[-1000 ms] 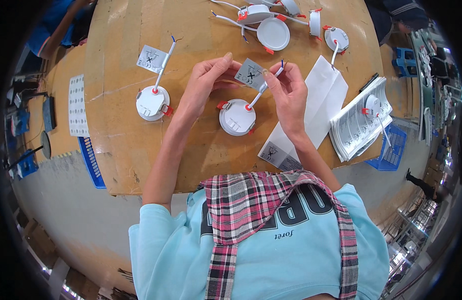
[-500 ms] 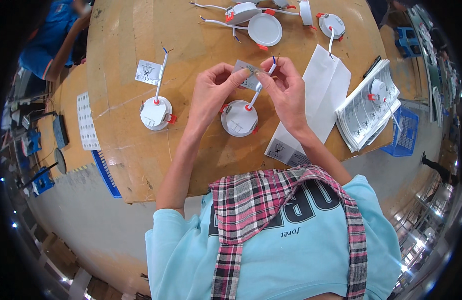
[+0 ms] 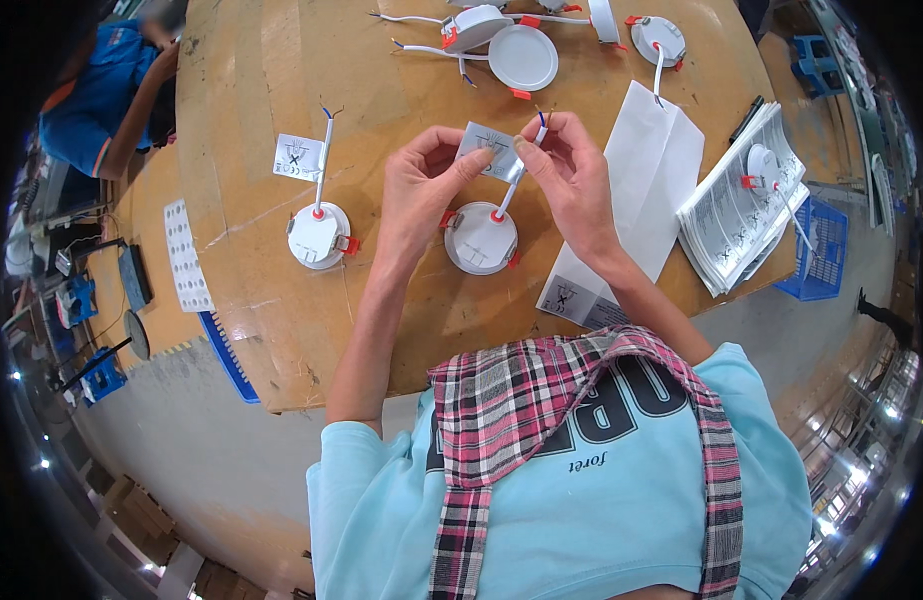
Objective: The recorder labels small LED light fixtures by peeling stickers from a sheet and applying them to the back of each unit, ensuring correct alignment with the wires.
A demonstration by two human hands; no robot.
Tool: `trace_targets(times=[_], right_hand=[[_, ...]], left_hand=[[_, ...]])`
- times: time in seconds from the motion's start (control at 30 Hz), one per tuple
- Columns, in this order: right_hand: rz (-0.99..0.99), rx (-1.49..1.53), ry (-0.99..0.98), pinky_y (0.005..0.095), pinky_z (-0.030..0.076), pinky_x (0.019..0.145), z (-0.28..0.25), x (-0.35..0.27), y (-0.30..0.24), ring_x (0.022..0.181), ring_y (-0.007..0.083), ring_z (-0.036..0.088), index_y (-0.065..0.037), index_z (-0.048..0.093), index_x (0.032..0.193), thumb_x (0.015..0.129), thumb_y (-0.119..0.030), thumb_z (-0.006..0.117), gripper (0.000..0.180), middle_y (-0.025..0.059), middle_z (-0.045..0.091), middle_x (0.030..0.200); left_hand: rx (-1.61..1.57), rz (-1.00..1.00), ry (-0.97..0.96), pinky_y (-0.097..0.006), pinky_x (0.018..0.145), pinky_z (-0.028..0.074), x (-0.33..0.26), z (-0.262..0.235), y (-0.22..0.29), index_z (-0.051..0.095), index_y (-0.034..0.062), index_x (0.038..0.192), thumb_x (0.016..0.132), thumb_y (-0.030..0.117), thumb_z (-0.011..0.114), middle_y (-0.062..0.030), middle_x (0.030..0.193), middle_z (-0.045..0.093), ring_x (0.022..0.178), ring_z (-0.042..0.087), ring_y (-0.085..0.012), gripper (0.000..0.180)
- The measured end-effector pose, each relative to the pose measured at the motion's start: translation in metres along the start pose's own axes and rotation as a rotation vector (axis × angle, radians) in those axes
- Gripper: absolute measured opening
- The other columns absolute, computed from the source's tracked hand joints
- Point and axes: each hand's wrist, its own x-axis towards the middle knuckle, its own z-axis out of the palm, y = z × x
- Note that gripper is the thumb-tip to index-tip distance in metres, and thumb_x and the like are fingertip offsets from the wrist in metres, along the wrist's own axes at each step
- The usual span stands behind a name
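Label (image 3: 490, 150): small grey-white rectangle with dark print, held tilted above the table (image 3: 262, 300), between the two hands and just above the lamp (image 3: 481, 238).

Lamp: round white disc lying back-up on the brown table, red spring clips at its sides. A white cable (image 3: 517, 170) rises from a red grommet near its centre and runs up behind the label; its bare wire ends show above the right hand's fingers.

Left hand (image 3: 422, 190): forearm enters from below, wrist over the table just left of the lamp. Fingers curled, thumb and forefinger pinched on the label's left edge. Otherwise holding nothing.

Right hand (image 3: 572, 180): forearm enters from lower right, crossing a white sheet (image 3: 652, 170). Thumb and forefinger closed on the label's right edge together with the cable; remaining fingers loosely curled.

Surroundings: second lamp (image 3: 318, 236) lies to the left, well apart, its cable pointing up toward a second label (image 3: 298, 157) lying flat on the table. More lamps (image 3: 523, 57) at the far edge. Stack of printed sheets (image 3: 732, 215) on the right with a lamp on top. Another person in blue (image 3: 97, 100) at upper left.
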Motion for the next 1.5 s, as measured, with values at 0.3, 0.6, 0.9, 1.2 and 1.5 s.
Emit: trace_targets(times=[0.3,0.6,0.9,1.2,1.5], right_hand=[[-0.025,0.009,-0.021,0.0251,0.048,0.073,0.0,0.001,0.003,0.08,0.0095,0.057,0.001,0.056,0.1,0.092,-0.012,0.059,0.015,0.0044,0.059,0.09],[-0.132,-0.066,-0.023,0.029,0.05,0.077,0.003,0.002,0.002,0.083,0.0148,0.059,-0.001,0.061,0.096,0.09,-0.012,0.061,0.012,0.0047,0.056,0.093],[-0.119,-0.064,-0.007,0.0289,0.049,0.08,-0.001,0.001,0.005,0.086,0.0145,0.059,-0.001,0.06,0.096,0.09,-0.01,0.061,0.011,0.005,0.057,0.094],[-0.063,-0.041,-0.007,0.0241,0.046,0.079,0.0,-0.003,0.001,0.084,0.0098,0.056,0.0,0.059,0.101,0.092,-0.01,0.06,0.013,0.0031,0.058,0.094],[0.03,0.01,0.027,0.0203,0.044,0.073,-0.003,-0.004,-0.009,0.08,0.0054,0.053,0.0,0.057,0.106,0.093,-0.011,0.059,0.017,0.0014,0.056,0.087]], left_hand=[[0.098,-0.213,-0.108,-0.023,0.071,0.049,0.001,-0.001,0.004,0.065,0.0005,0.104,0.081,0.018,0.075,-0.0053,0.09,0.068,0.079,0.063,-0.0092,0.031],[-0.044,-0.249,-0.127,-0.027,0.064,0.052,0.0,0.0,0.014,0.065,0.0003,0.1,0.075,0.016,0.079,-0.0065,0.085,0.067,0.073,0.063,-0.0115,0.032],[0.007,-0.199,-0.226,-0.027,0.07,0.054,-0.001,-0.003,0.008,0.062,-0.0007,0.106,0.074,0.014,0.079,-0.0068,0.088,0.067,0.076,0.064,-0.0117,0.039],[-0.064,-0.141,-0.256,-0.027,0.072,0.054,-0.003,-0.004,0.005,0.057,0.0023,0.119,0.076,0.013,0.077,-0.0069,0.096,0.066,0.079,0.065,-0.012,0.049],[-0.048,-0.192,-0.177,-0.025,0.075,0.052,0.0,-0.008,-0.004,0.061,-0.0017,0.114,0.087,0.019,0.068,-0.009,0.096,0.068,0.078,0.066,-0.0118,0.035]])
